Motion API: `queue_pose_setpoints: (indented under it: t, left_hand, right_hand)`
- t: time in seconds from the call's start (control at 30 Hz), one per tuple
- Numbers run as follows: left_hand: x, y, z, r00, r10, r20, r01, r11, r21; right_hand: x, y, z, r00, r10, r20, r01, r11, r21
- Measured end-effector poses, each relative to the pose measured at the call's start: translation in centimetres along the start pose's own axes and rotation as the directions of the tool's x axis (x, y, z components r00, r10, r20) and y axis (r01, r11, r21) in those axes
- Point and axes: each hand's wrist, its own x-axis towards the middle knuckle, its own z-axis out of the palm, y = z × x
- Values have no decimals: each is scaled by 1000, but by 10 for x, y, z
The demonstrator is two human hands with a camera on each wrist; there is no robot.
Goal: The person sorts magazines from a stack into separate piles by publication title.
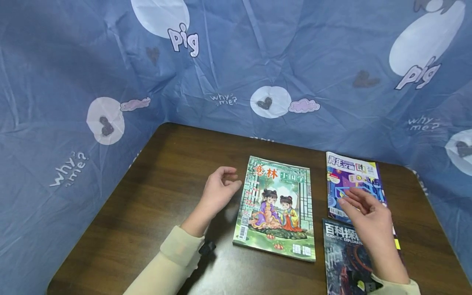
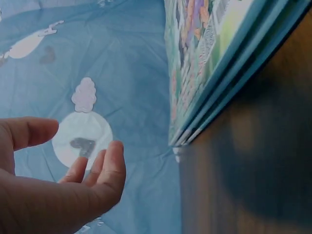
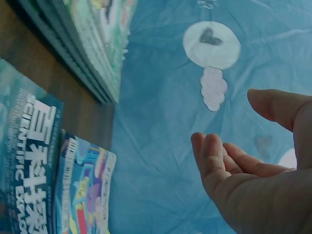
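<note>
A green magazine (image 1: 276, 209) with two cartoon children on its cover lies on top of a small stack, whose layered edges show in both wrist views. Just left of it is my left hand (image 1: 217, 192), fingers loosely bent and thumb apart, holding nothing. My right hand (image 1: 372, 221) hovers over the magazines on the right, its fingers relaxed and empty. Below it are a purple-blue magazine (image 1: 341, 178) and a dark magazine (image 1: 341, 254) with white lettering, both partly hidden by the hand and forearm.
The brown wooden table (image 1: 147, 196) has rounded far corners. A blue cloth (image 1: 221, 61) printed with hearts, clouds and words hangs behind it and along both sides. A small black object (image 1: 207, 248) is at my left wrist.
</note>
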Motion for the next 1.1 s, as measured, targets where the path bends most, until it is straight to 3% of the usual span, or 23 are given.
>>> queue_pose_setpoints:
  t: [0.37, 0.63, 0.9, 1.1]
  left_hand:
    - [0, -13, 3, 998, -53, 28, 53, 999, 4]
    - [5, -20, 6, 997, -67, 35, 65, 997, 52]
    - [9, -23, 8, 991, -105, 80, 94, 986, 137]
    - [11, -23, 11, 990, -119, 79, 106, 982, 154]
  right_hand:
    - [1, 5, 17, 997, 0, 82, -5, 998, 68]
    - [1, 2, 23, 992, 42, 121, -48, 998, 47]
    - [5, 9, 30, 991, -10, 134, 1, 998, 68]
    - [9, 16, 34, 980, 64, 190, -78, 995, 62]
